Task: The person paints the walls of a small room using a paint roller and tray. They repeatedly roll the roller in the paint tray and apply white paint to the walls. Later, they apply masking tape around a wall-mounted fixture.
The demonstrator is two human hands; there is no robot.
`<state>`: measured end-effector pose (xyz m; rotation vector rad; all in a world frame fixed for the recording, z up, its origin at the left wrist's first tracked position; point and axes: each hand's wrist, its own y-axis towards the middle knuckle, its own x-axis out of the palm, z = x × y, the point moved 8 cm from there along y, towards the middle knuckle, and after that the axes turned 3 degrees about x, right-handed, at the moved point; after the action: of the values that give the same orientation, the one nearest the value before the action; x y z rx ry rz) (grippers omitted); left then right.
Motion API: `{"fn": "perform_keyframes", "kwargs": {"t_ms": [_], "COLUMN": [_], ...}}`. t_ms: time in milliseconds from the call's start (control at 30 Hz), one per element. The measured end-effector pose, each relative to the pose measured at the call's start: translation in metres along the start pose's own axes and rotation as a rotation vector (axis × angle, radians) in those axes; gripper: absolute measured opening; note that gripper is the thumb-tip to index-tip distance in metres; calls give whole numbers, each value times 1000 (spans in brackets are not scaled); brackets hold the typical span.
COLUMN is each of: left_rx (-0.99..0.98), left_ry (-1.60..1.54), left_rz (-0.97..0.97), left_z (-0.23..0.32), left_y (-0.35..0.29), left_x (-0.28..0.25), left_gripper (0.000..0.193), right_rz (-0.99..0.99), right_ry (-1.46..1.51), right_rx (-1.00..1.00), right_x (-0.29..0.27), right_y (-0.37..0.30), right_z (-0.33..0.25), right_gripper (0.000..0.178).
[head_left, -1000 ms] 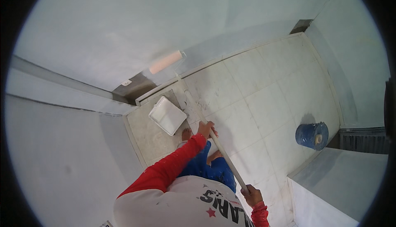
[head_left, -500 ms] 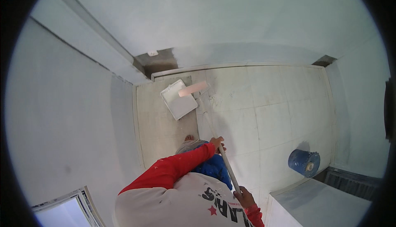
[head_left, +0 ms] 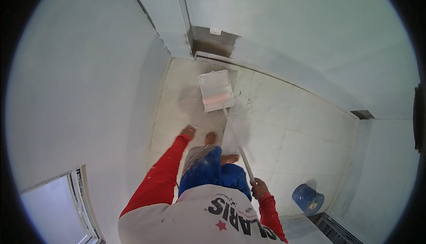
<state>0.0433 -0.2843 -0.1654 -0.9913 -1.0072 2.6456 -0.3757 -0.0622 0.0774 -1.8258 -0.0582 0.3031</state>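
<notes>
Pale pink is the roller sleeve (head_left: 218, 98), lying across the near part of the white paint tray (head_left: 214, 81), and the tray sits on the tiled floor (head_left: 306, 151), towards its far left corner. The right hand (head_left: 258, 187) has its fingers wrapped around the extension pole (head_left: 239, 146) near the butt end, and that's the only grip on it! The left hand (head_left: 188, 132) hangs off the pole, nothing visible in it; whether its fingers are spread or pressed together, I can't tell. Here's the danger: one hand on so long a lever, so the roller head could twist or skid. Lean too hard on that near edge and the tray could tip or slide. An overloaded sleeve might drip on the tiles. And watch the bare foot (head_left: 211, 138), near the tray: one careless step could knock it. The blue bucket (head_left: 306, 197), by the floor's right edge, stands well apart.
</notes>
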Motion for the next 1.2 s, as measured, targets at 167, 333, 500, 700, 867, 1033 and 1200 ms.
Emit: {"fn": "perform_keyframes", "kwargs": {"t_ms": [167,333,500,700,867,1033,1200], "left_rx": [-293,194,11,471,317,376,382], "left_ry": [369,1053,313,444,466,42,-207], "left_rz": [255,-102,-319,-473,-461,-264,-208], "left_z": [-137,-108,-47,83,100,113,155], "left_y": [-43,-72,-110,-186,-175,-177,-189], "left_x": [-175,-143,-28,65,25,-17,25], "left_gripper": [32,17,22,31,32,29,48], "right_rz": [-52,-26,147,343,309,542,378], "right_ry": [52,28,-221,-351,-232,-215,-22], "right_rx": [39,-59,-302,-123,-16,112,111], "right_x": [13,3,-23,-6,30,39,31], "right_y": [-3,1,56,103,109,82,88], "right_z": [10,37,42,119,181,238,260], "right_gripper": [27,34,44,39,37,42,44]}}
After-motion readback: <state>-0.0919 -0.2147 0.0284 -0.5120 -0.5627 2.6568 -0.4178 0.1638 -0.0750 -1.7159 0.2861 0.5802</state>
